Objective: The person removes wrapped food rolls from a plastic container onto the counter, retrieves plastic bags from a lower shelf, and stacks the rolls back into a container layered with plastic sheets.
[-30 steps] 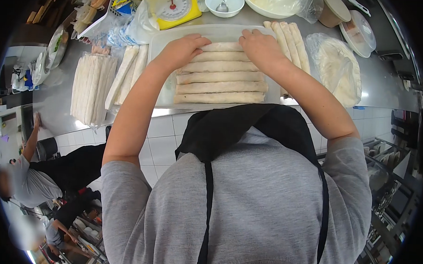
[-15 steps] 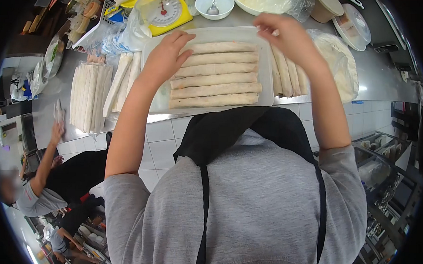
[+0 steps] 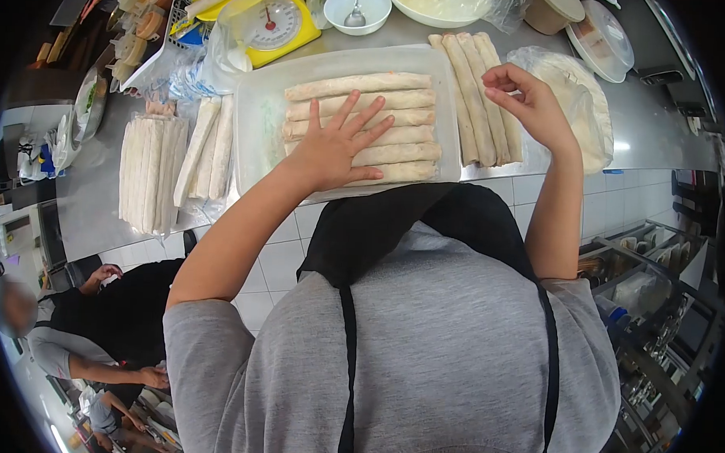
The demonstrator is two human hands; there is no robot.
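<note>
The left hand (image 3: 337,150) is spread wide, palm down, over six long pale rolls (image 3: 413,136). It has hold of nothing, and I can't tell how hard it touches them. The rolls lie side by side in a clear tray (image 3: 259,103), close to the near edge of the shiny surface (image 3: 92,209). The right hand (image 3: 534,109) is up, part open, fingers bent toward the thumb, with nothing seen in it. It is near more rolls (image 3: 475,103), just right of the tray. Toward the far edge sit a yellow scale (image 3: 278,24) and a white bowl (image 3: 370,3) with a spoon (image 3: 355,17).
</note>
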